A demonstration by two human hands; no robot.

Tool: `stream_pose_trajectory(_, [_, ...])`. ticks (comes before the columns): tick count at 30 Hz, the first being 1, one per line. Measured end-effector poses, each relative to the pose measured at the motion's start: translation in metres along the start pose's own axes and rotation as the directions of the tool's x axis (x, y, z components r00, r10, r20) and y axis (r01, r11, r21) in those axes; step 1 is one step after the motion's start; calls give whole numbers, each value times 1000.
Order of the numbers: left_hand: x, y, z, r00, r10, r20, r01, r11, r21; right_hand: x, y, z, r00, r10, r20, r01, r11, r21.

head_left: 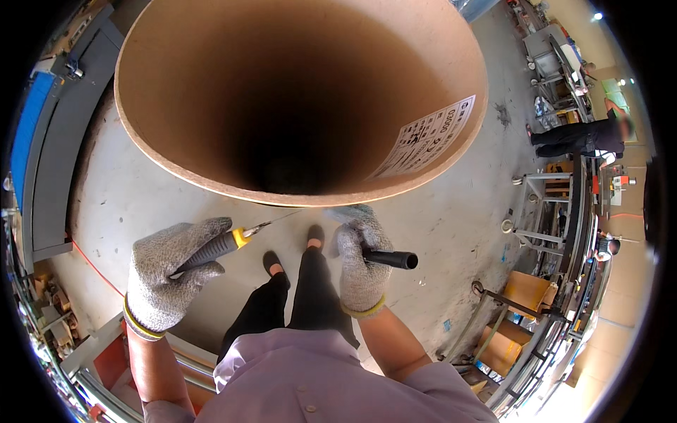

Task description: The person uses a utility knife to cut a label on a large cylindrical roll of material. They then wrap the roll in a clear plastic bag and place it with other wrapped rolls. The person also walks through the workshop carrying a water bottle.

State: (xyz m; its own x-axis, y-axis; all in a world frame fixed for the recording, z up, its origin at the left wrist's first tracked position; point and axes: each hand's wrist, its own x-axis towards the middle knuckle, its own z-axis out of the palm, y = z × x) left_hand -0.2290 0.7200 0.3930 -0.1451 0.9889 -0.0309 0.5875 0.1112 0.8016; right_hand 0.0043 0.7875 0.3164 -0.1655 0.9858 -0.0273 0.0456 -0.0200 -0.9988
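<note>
Concrete floor (437,233): grey and scuffed under dark shoes (315,233).
Slip risk: the knife (211,250) pointed, as I judged it, toward the right hand (360,280); a skid along the rim of the cardboard tube (190,106) could have driven the thin blade into those fingers.
Steadying risk: with its palm occupied, the right hand might have braced the tube poorly.
Left hand (161,275): gloved, wrapped round the grey handle, blade angled up and rightward.
Right hand: gloved, curled round a black cylinder (395,259), blurred fingers raised at the rim; whether they touched, I couldn't tell.
Cardboard tube: wide mouth just beyond both hands.
Wheeled cart (546,176): well off right.
Another person (598,137): farther still, in dark clothes.
</note>
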Motion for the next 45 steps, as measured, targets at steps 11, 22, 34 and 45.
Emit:
stream_pose_trajectory(11, [34,27,-21,940,321,113,-339,909,242,113,-54,-48,441,-895,66,779,345,-523])
stream_pose_trajectory(22, [47,32,-26,890,400,219,-452,838,307,137,-69,-57,352,-899,262,897,244,-368])
stream_pose_trajectory(34, [42,35,-26,931,279,235,-351,861,369,131,-75,-54,402,-872,280,868,265,-420])
stream_pose_trajectory(45, [43,60,-18,909,346,233,-417,730,542,135,-71,-57,380,-880,286,879,246,-410])
